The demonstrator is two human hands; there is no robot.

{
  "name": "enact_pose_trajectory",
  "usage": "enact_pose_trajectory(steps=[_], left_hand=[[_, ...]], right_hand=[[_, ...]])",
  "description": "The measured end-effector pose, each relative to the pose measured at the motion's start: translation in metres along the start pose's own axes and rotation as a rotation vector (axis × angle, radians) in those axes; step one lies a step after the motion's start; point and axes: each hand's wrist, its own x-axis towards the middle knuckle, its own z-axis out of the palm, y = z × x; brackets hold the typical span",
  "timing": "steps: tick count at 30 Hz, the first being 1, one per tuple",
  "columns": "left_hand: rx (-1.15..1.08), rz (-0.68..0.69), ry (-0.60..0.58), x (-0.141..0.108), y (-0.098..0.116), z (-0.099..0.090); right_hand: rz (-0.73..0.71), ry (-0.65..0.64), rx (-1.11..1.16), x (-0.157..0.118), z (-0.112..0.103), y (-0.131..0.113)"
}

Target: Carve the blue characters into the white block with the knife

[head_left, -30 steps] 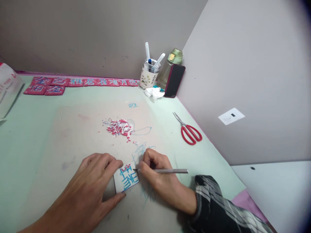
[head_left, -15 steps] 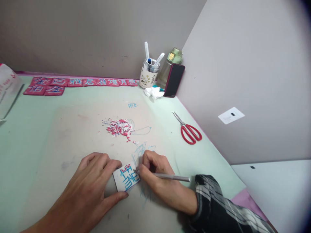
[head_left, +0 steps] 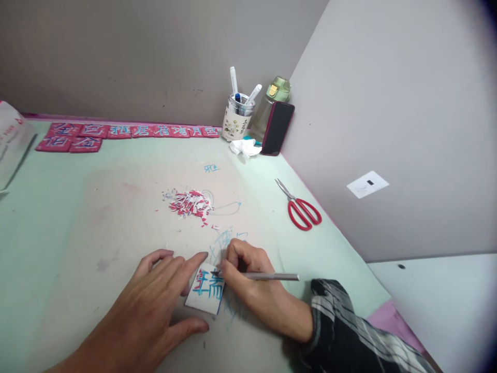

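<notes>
A small white square tile (head_left: 205, 304) lies on the beige mat, marked with blue character strokes and a few red cut areas. My left hand (head_left: 155, 298) rests around its left side, fingers spread. The index finger reaches the tile's upper corner, while the thumb lies off its lower edge. In my right hand (head_left: 258, 290) is a slim silver craft knife (head_left: 274, 276), gripped like a pen. Its dark tip is at the tile's upper part, on or just over the marks. Beyond the hands sits a heap of red and white shavings (head_left: 191, 203).
Red-handled scissors (head_left: 304, 212) lie at right. Red tiles with pale characters (head_left: 141, 131) line the back wall. A jar of markers (head_left: 236, 120), a green bottle (head_left: 267, 103), a phone (head_left: 278, 128) and crumpled tissue (head_left: 245, 148) stand in the back corner. A white bag (head_left: 13, 142) is at far left.
The tile has turned clockwise on the mat. My left thumb has come off its edge, and the left index finger has stretched forward. The knife tip has shifted slightly left.
</notes>
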Motion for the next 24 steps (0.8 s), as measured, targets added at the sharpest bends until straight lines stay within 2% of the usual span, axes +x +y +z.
enact_pose_trajectory(steps=[3,7,11,16,21,24], left_hand=[[-0.021,0.013,-0.060,-0.001,-0.006,-0.001],[0.000,0.041,-0.053,0.002,-0.009,-0.002],[0.027,0.026,-0.029,0.005,-0.003,0.000],[-0.041,-0.015,-0.012,0.010,0.007,0.003],[-0.106,-0.093,-0.081,0.006,0.005,0.001],[-0.149,-0.079,-0.122,0.003,0.001,-0.001]], right_hand=[[-0.003,0.006,-0.033,0.000,0.000,-0.001],[0.011,0.006,-0.078,-0.003,0.000,-0.006],[0.032,0.015,-0.083,-0.006,0.003,-0.008],[0.039,0.050,-0.067,-0.005,0.007,-0.004],[0.034,0.048,-0.005,-0.002,0.006,0.002],[0.073,0.035,0.066,0.001,0.005,0.004]])
